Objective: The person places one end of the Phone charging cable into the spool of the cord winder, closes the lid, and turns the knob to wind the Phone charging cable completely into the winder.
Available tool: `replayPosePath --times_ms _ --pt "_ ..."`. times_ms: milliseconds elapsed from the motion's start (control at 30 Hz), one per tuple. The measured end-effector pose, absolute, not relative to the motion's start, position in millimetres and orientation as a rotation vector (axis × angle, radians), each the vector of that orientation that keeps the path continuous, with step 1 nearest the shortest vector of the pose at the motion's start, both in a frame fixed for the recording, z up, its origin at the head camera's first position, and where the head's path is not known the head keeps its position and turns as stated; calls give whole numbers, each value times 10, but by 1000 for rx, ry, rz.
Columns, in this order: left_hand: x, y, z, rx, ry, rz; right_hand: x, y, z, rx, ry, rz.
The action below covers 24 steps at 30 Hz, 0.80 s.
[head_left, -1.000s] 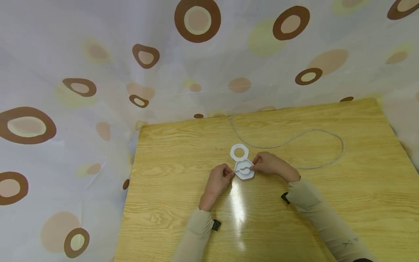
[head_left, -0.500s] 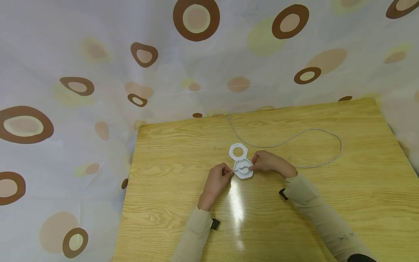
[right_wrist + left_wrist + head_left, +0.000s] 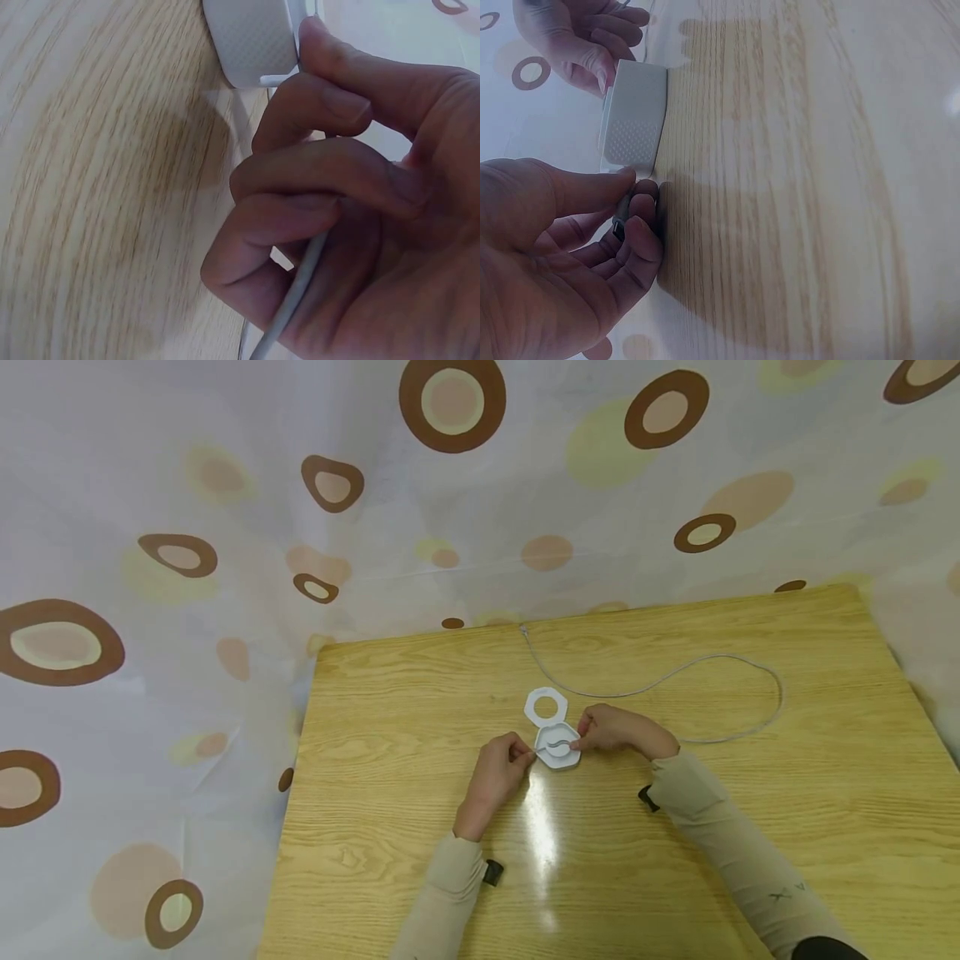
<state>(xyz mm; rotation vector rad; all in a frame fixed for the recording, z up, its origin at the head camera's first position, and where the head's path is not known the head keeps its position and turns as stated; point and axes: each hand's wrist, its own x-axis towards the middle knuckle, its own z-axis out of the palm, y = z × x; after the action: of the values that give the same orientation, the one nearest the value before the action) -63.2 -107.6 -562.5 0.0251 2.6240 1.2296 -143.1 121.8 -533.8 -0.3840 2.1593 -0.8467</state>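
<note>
A white six-sided cable winder box (image 3: 558,762) sits on the table, its ring-shaped lid (image 3: 529,707) folded open toward the back. Across the S-shaped channel inside it runs a thin light grey cable (image 3: 611,697). At the box's left edge my left hand (image 3: 495,777) pinches the cable's end, and a dark plug tip (image 3: 619,227) shows among the fingers in the left wrist view. On the right side, my right hand (image 3: 618,731) has its thumb at the box's rim. Its curled fingers hold the cable (image 3: 296,292), which passes through the palm in the right wrist view.
The rest of the cable loops over the right half of the wooden table (image 3: 375,827), with a connector (image 3: 524,629) at the back edge. A sheet with brown and yellow circles (image 3: 450,527) hangs behind and to the left.
The hands, box and cable stay nearly in place; only the head view shifts slightly. The right forearm has moved a little to the left.
</note>
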Motion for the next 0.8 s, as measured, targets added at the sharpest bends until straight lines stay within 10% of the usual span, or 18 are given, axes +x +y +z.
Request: replayPosePath --times_ms 800 --pt "-649 -1051 -5611 7 2601 1235 -1546 1268 -5317 -402 2046 -850"
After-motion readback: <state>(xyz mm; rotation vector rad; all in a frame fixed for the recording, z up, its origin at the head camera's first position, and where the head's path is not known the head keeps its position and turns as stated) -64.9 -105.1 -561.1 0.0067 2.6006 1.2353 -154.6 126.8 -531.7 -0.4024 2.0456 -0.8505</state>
